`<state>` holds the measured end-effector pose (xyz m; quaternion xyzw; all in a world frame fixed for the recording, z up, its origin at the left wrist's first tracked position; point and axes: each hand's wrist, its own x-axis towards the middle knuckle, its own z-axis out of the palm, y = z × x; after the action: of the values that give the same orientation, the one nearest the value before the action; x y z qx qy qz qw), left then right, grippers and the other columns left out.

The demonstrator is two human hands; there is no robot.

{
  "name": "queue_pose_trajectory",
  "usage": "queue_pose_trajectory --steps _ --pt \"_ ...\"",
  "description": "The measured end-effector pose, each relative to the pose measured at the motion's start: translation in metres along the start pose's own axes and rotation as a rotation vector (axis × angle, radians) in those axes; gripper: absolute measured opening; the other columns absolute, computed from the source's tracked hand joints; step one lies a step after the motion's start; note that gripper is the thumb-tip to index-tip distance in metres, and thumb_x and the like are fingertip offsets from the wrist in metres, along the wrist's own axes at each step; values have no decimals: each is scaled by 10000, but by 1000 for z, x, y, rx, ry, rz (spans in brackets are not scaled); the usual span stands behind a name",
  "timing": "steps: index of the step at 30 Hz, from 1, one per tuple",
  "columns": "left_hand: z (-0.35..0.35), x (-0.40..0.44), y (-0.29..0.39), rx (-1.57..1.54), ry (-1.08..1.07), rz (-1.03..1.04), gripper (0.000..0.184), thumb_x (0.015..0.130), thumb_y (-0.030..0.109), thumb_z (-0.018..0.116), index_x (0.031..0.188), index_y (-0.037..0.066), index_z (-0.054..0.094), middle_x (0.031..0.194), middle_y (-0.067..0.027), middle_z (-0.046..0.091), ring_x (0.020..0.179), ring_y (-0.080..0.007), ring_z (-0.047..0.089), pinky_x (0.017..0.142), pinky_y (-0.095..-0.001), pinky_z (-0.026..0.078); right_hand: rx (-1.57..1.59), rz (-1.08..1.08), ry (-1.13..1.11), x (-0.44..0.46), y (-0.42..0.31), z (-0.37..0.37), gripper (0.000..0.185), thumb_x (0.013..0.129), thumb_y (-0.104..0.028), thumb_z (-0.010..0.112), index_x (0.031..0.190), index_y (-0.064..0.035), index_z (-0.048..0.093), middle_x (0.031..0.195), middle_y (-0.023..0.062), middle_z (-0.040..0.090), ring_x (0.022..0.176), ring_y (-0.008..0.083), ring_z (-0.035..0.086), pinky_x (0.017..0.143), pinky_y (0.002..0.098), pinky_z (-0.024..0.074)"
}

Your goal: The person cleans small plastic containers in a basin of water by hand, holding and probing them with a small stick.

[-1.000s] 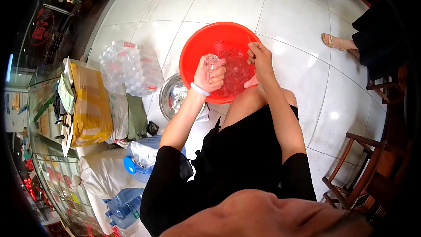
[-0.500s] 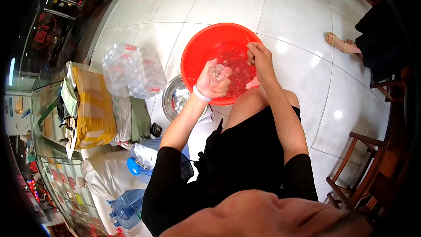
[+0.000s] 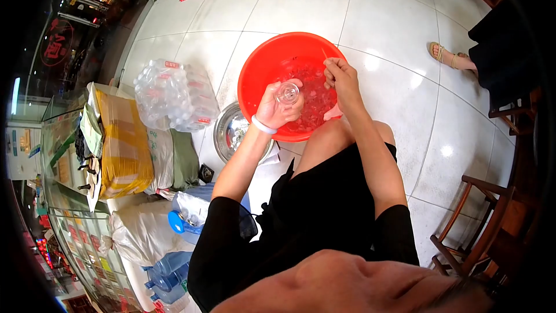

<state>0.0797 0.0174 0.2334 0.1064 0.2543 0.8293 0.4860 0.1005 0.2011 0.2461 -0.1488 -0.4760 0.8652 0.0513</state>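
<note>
My left hand (image 3: 277, 109), with a white band at its wrist, is wrapped round a small clear glass vessel (image 3: 287, 93) whose round end faces up toward me. My right hand (image 3: 341, 80) is closed in a pinch on a thin orange-brown stick (image 3: 324, 53), its tip pointing up and away. Both hands are over a large red basin (image 3: 255, 61). Inside the basin lies reddish, wet-looking material with small pieces that I cannot make out.
A steel bowl (image 3: 220, 133) with small pale items stands left of the basin. Beyond it are shrink-wrapped clear bottles (image 3: 174, 95) and a taped carton (image 3: 124, 139). A blue-capped water jug (image 3: 176, 220) lies near my left elbow. Another person's sandalled foot (image 3: 443, 55) and a wooden chair (image 3: 472, 220) are at right.
My left hand has turned slightly, showing more of the vessel's round end. The right hand has shifted a little left, still pinching the stick.
</note>
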Motion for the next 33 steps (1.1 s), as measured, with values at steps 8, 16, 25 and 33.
queue_pose_trajectory --steps 8,16,25,33 --pt "9 -7 -4 -128 239 173 317 809 234 507 1090 88 494 1019 -150 531 739 -161 501 656 -284 422 6 -3 -28 0 2 0 104 835 -144 513 812 -43 513 574 -27 408 458 52 326 451 215 321" --pt "7 -6 -4 -178 122 168 345 771 152 535 1100 61 491 1117 -171 507 839 -223 531 854 -384 424 4 6 -18 -1 1 1 109 834 -147 519 813 -41 517 571 -30 405 458 52 330 451 215 322" --pt "14 -6 -8 -227 279 255 393 791 115 521 1167 27 447 1204 -201 446 1004 -274 513 924 -397 391 -9 1 -24 0 2 2 108 834 -151 522 813 -45 519 568 -31 408 465 51 340 449 211 321" --pt "1 -6 -7 -535 -107 59 509 897 397 332 1184 -14 419 1130 -202 507 844 -269 562 743 -357 468 -29 25 -22 -2 -1 2 116 833 -149 513 813 -35 517 579 -30 420 471 48 355 438 197 323"
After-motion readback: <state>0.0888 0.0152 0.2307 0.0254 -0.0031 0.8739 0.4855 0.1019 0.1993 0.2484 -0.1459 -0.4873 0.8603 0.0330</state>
